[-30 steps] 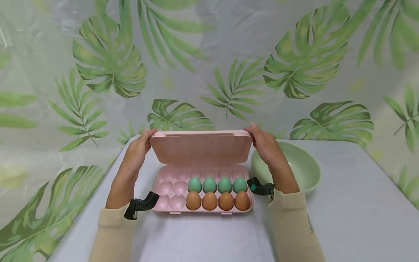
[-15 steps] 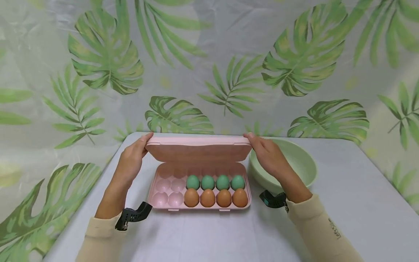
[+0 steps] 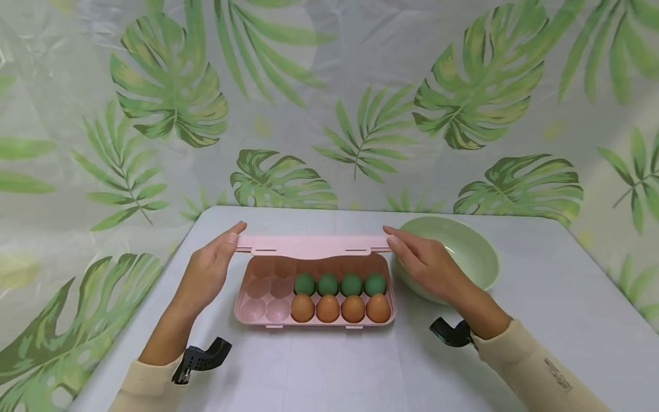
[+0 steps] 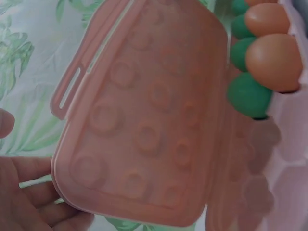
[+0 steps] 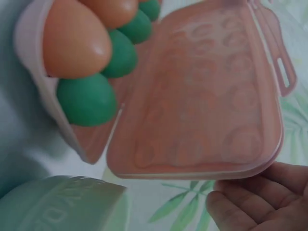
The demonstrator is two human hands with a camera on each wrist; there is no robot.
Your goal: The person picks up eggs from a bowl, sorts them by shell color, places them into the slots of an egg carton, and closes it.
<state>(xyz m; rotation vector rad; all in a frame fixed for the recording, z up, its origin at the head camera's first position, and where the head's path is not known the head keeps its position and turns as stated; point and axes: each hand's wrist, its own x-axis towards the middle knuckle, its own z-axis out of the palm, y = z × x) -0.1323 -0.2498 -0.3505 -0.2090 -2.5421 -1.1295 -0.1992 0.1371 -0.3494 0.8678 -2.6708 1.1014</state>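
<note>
A pink egg carton [image 3: 265, 325] lies on the table with its lid [image 3: 309, 246] tilted partly down over the back of the tray. The tray holds a front row of brown eggs [image 3: 327, 309] and a row of green eggs [image 3: 328, 284] behind, all to the right; cups at the left hold nothing. At the lid's left corner, my left hand [image 3: 208, 272] rests its fairly straight fingers against the outside. The left wrist view has the thumb [image 4: 5, 123] apart from the lid. My right hand [image 3: 429, 260] touches the lid's right corner the same way, fingers [image 5: 240, 204] against its outside.
A light green bowl [image 3: 471, 252] stands right of the carton, partly behind my right hand and forearm. The white table [image 3: 329, 372] ends at the back before a leaf-patterned sheet [image 3: 360, 86].
The lid has swung down and toward me, from raised to low over the tray. Both hands have followed at its corners, and the forearms have spread outward.
</note>
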